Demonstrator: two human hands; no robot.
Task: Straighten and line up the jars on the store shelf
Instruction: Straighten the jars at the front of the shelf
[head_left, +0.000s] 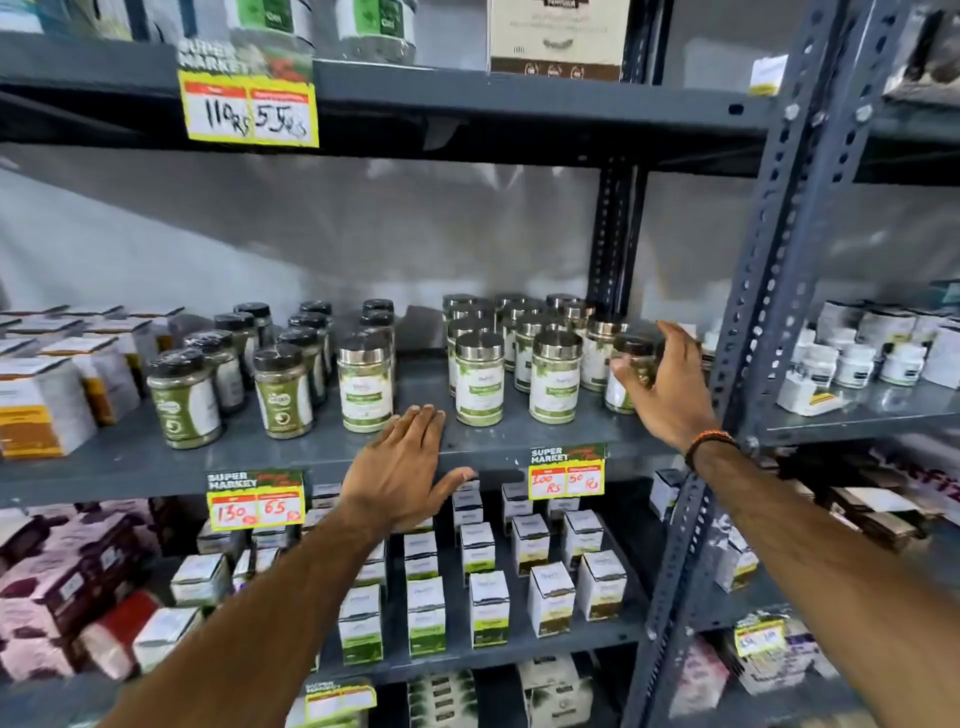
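Note:
Silver-lidded jars with green and white labels (479, 378) stand in rows on the grey middle shelf (311, 457). One more of them (365, 383) stands apart to the left. Black-lidded green jars (283, 391) fill the shelf's left part in loose rows. My right hand (670, 387) wraps around the rightmost front silver-lidded jar (628, 374), next to the shelf upright. My left hand (402, 467) lies flat and open on the shelf's front edge, just below the gap between two jars, touching none.
A perforated steel upright (769, 291) stands right beside my right hand. White and orange boxes (41, 405) sit at the shelf's far left. Price tags (566, 472) hang from the shelf edge. Small white boxes (478, 608) fill the shelf below; white tubs (857, 364) sit on the right-hand rack.

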